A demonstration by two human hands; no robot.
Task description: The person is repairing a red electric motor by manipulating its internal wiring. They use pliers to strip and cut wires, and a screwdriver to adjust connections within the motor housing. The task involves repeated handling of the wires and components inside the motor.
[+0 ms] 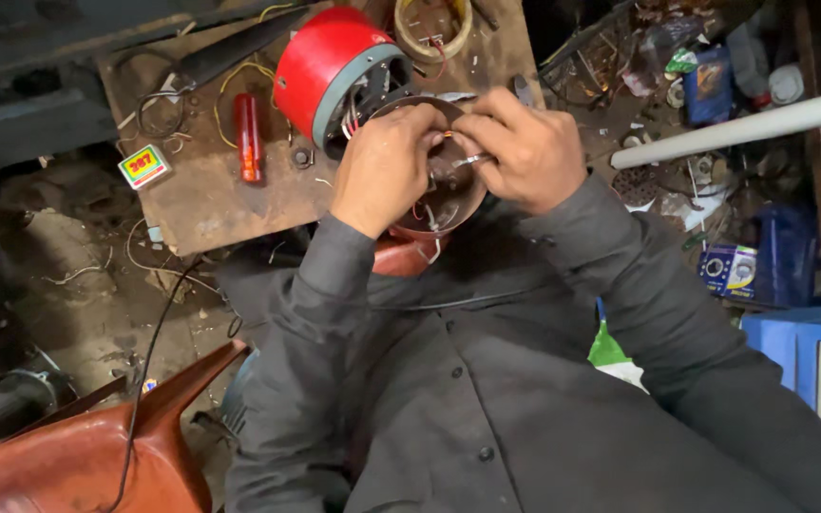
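You are sitting in a crowded workshop, with scrap and boxes lying all around a worn wooden tabletop (211,190). Closest to you, your dark sleeves are reaching forward, and a rust-red plastic seat (87,456) is standing low at your left. Just beyond your chest, both hands are working over a round metal cover (439,195) that you are holding above your lap, at the near edge of the tabletop. Your left hand (387,166) is curling closed on the cover's rim, steadying it. Your right hand (520,152) is pinching shut on thin wires (458,160) and a small metal piece at the cover's middle. The cover is looking stiff and fairly heavy, so the rim is seeming the safe place to grip; the wires are looking thin and easy to snap, so you are best pinching them near their ends. Touching the cover's far side, a red motor housing (330,66) is lying tilted on the tabletop. Further left, a red cylinder (247,138) is resting beside loose wire. Farthest off, a ring of tape (432,27) is lying.
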